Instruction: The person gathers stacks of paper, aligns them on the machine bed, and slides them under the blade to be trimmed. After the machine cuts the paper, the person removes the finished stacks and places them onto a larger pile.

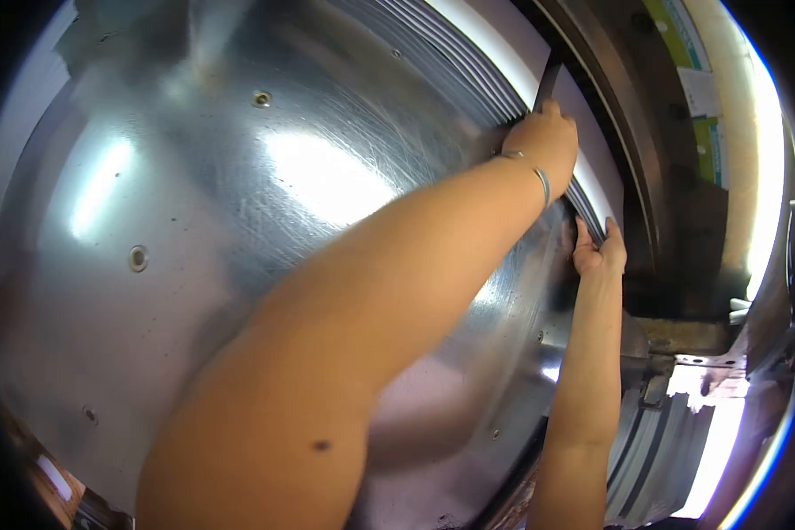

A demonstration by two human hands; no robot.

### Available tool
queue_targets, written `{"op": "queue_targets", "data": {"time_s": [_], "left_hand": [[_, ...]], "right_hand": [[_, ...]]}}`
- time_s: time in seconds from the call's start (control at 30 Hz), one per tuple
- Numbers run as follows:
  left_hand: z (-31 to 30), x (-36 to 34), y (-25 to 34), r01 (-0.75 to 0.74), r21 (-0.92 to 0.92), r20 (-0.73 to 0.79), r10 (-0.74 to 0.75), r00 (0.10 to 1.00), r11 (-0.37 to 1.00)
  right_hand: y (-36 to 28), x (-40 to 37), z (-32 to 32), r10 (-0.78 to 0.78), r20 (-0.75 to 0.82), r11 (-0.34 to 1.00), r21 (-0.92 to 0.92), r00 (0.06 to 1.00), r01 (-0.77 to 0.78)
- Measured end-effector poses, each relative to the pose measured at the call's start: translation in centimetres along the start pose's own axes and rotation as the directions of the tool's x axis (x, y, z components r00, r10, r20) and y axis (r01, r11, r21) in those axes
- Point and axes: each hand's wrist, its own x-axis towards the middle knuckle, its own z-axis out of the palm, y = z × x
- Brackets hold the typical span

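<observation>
A long stack of white and grey sheets (481, 44) with dark layered lines along its edge lies at the upper right of the shiny metal table (212, 194). My left hand (543, 141), wearing thin bracelets, reaches across to the stack with its fingers closed. From its top juts a dark flat strip (549, 81), lying across the white surface; the grip itself is partly hidden. Lower down, my right hand (601, 252) has thumb and fingers on either side of the stack's near end, pinching it.
Round metal fittings (139, 258) dot the scratched tabletop. Beyond the stack runs a dark machine bar (636, 132), and behind it a pale panel carries green and white labels (708, 152). Grey ribbed material (658, 459) stands at the lower right.
</observation>
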Motion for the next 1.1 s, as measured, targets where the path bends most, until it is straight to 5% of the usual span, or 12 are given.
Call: {"op": "queue_targets", "data": {"time_s": [0.3,0.53,0.9,1.1], "left_hand": [[-1.4,-0.2,-1.5,-0.112,-0.086,0.146,0.123,0.982,0.99],[-1.1,0.3,-1.7,-0.244,0.18,0.044,0.24,0.97,0.953],[-1.8,0.7,-0.4,-0.28,0.384,0.145,0.242,0.959,0.88],[-1.5,1.5,-0.8,-0.29,0.397,0.181,0.235,0.955,0.871]], "right_hand": [[0.5,-2.2,0.3,0.038,0.066,0.997,0.071,0.997,-0.043],[0.9,-3.4,0.6,0.014,0.123,0.999,0.033,0.992,-0.018],[0.8,-3.9,0.0,0.051,0.103,0.982,0.176,0.993,-0.069],[1.9,-1.4,1.7,0.072,-0.165,0.993,0.109,0.984,-0.054]]}}
